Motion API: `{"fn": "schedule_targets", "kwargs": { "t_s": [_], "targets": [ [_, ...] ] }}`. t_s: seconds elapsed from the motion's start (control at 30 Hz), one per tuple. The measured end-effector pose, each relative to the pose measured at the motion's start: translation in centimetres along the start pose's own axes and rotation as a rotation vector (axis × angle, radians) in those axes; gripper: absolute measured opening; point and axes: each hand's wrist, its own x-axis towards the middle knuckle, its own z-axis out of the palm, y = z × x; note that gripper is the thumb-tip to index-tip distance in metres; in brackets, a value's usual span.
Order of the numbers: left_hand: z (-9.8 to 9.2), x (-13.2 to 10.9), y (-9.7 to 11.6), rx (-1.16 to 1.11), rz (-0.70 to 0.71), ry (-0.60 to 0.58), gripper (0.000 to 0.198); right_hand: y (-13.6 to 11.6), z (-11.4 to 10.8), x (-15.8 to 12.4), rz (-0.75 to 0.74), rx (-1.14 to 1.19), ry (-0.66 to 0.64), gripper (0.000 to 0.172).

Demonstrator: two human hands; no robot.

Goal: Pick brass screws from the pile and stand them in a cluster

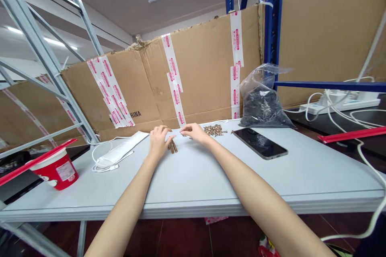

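- The left hand [157,141] holds thumb and fingertips apart beside brown-gold pieces [172,147] lined up toward the surface's [193,180] far edge.
- The right hand [195,132] bends its fingertips together; whether they grip anything, I cannot tell.
- A gold pile [213,130] lies by the far edge.

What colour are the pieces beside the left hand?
The pieces look coppery brown; head view.

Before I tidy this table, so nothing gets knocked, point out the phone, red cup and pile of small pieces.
Phone [259,143], head view: middle of dark screen.
Red cup [59,171], head view: side wall.
Pile of small pieces [214,130], head view: middle.
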Motion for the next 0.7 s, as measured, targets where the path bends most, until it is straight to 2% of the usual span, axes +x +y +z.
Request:
{"fn": "schedule_targets", "kwargs": {
  "t_s": [0.1,0.23,0.33,0.5,0.7],
  "targets": [
    [-0.2,0.0,1.2,0.029,0.131,0.029,0.024,-0.7,0.3,0.1,-0.002,0.145,0.044,0.016],
    [-0.2,0.0,1.1,0.05,0.143,0.144,0.025,-2.3,0.9,0.0,0.059,0.303,0.071,0.019],
    [-0.1,0.1,0.8,0.064,0.131,0.205,0.019,-3.0,1.3,-0.1,0.095,0.391,0.062,0.019],
    [-0.2,0.2,0.8,0.09,0.177,0.255,0.011,-3.6,1.2,-0.3,0.113,0.394,0.024,0.021],
    [-0.3,0.3,0.9,0.122,0.232,0.306,0.012,-4.7,0.6,-1.1,0.151,0.356,0.041,0.023]
  ]
}}
